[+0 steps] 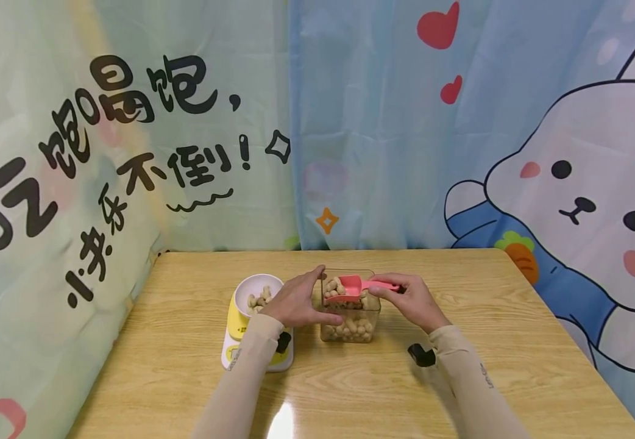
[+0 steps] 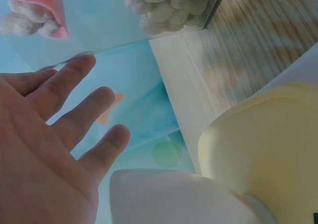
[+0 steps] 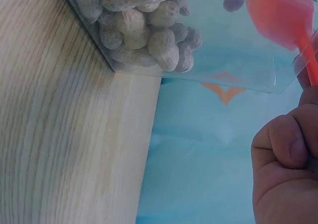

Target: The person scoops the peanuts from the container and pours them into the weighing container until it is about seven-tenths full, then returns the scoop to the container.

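Observation:
My right hand grips the handle of a pink scoop, thumb on top, over the open clear container. Peanuts in their shells sit in the scoop, and more peanuts lie low in the container. In the right wrist view, the red-pink scoop shows through the clear wall, above the peanuts. My left hand spreads around the container's left side, thumb across the front and fingertips near the back rim. Its fingers are fairly straight in the left wrist view.
Left of the container stands a yellow and white kitchen scale bearing a white bowl with several peanuts. A small black device hangs at my right wrist. Printed curtains rise behind the wooden table.

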Tool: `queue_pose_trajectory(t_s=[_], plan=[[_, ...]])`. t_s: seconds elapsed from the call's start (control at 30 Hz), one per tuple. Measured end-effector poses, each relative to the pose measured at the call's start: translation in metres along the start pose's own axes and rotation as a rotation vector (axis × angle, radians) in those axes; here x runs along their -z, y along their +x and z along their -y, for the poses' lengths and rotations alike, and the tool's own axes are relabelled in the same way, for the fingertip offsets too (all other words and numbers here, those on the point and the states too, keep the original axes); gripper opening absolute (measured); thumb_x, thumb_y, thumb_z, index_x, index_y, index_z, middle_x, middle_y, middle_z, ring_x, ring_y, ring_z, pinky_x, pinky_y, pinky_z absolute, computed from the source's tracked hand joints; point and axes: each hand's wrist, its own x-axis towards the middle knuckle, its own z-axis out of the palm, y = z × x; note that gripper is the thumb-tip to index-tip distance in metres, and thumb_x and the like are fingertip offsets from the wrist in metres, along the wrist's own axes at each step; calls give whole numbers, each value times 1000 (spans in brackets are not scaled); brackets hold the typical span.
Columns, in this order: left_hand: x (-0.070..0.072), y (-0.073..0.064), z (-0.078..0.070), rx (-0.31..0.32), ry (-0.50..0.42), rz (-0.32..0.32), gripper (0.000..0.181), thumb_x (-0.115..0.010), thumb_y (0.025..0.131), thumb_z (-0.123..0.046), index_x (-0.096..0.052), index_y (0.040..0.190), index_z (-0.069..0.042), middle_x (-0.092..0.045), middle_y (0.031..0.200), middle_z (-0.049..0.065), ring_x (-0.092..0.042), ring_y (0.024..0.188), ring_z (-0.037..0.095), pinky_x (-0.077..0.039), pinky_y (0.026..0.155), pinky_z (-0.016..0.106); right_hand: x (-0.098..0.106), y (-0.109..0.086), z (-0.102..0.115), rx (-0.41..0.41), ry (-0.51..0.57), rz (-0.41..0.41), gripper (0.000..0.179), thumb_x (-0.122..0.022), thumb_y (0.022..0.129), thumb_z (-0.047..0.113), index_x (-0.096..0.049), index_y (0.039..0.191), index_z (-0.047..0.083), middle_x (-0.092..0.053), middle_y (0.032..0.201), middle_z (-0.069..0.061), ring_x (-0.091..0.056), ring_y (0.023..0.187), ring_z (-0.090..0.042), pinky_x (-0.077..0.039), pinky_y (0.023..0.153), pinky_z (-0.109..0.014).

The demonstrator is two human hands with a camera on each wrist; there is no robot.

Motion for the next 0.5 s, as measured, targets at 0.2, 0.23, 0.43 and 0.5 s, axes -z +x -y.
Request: queue_pose_trajectory(t_s=[0.2,0.23,0.43,0.5], plan=[[3,-1,0,4,30,0,122,-76,74,-73,-16,164,-17,-43,156,2,-40,143,26,-37,114,46,-1,0,-4,17,24,-3,24,-73,96,25,-77,116,13,-73,110,-7,-59,75,-16,-51,66,-30],[4,-1,0,3,31,-3,122,-76,74,-73,-17,164,-17,-44,156,1,-40,143,26,-37,114,46,-1,0,-5,16,27,-3,24,-73,96,25,-77,116,12,-73,110,-8,-60,76,-16,-52,67,-29],[17,-5,-4,-2,17,-31,118,-77,75,-70,-20,164,-17,-44,156,-1,-39,143,25,-36,114,47,-1,-1,-5,0,26,-13,24,-74,95,27,-77,115,15,-73,101,-4,-54,71,-18,-46,61,-28],[25,-7,-4,-1,18,-51,117,-78,75,-69,-21,163,-17,-44,155,-2,-40,143,25,-35,114,47,-1,-1,-5,-1,29,-15,25,-74,95,26,-77,116,14,-73,100,-5,-53,70,-18,-45,61,-28]])
